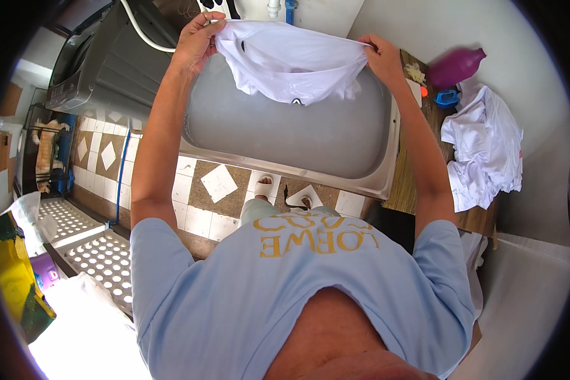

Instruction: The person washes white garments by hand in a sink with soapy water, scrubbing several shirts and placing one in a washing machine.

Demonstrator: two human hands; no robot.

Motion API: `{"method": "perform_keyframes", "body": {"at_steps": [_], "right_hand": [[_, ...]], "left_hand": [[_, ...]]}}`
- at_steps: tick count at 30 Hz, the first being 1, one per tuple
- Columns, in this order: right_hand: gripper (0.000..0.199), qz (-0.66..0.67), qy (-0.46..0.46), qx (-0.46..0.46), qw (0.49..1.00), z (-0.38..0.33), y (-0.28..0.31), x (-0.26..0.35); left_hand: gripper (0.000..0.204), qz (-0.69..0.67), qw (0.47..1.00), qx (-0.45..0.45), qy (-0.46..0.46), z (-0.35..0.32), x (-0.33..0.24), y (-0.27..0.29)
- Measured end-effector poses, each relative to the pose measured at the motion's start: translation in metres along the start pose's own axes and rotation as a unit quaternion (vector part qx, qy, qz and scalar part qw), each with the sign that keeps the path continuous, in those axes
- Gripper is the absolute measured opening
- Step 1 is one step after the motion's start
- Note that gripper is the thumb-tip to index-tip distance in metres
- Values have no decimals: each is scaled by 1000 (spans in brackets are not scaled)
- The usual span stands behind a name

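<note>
A wet white garment (291, 60) is stretched wide between my two hands over a large metal sink (297, 171). My left hand (199, 41) pinches its upper left edge, and my right hand (383, 56) grips its upper right corner. Between them the cloth sags in a deep curve, showing a small dark mark near its lower edge. Cloudy grey water (285, 136) lies in the sink beneath. Whether the far side of the cloth touches the water I cannot tell.
On the right, a wooden counter (402, 187) carries a pile of white clothes (484, 145), a blue brush (446, 99) and a purple bottle (456, 66). Left of the sink stands a grey washing machine (117, 57), with a white hose (139, 28) beside it. Perforated grey panels (101, 263) lie lower left.
</note>
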State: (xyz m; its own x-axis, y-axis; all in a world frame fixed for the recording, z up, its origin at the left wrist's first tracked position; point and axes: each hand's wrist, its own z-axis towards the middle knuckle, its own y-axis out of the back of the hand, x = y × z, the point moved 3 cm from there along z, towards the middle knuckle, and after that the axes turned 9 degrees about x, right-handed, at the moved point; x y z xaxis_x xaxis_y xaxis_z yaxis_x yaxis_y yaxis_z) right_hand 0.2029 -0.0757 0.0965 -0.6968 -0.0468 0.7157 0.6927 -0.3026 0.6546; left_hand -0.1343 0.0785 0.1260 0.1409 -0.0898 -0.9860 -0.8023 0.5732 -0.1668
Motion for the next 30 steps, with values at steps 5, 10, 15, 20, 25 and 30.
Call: {"method": "perform_keyframes", "body": {"at_steps": [5,10,15,20,25,30], "right_hand": [[22,21,21,31,999,7,14,-2],[20,-170,64,-20,983,-18,3,43],[30,353,-48,197,914,-51,-90,80],[25,531,-63,151,832,-36,-73,77],[21,509,-90,103,850,-27,-18,106],[27,434,-143,-33,889,-29,30,105]], "left_hand": [[12,-28,998,45,-37,-10,-13,-4],[22,-34,998,48,-1,-32,-13,-40],[28,-22,978,210,4,-37,11,-90],[36,59,968,224,-97,-24,31,-77],[42,460,863,26,-208,-21,126,-54],[32,360,930,66,-25,-6,173,-33]]}}
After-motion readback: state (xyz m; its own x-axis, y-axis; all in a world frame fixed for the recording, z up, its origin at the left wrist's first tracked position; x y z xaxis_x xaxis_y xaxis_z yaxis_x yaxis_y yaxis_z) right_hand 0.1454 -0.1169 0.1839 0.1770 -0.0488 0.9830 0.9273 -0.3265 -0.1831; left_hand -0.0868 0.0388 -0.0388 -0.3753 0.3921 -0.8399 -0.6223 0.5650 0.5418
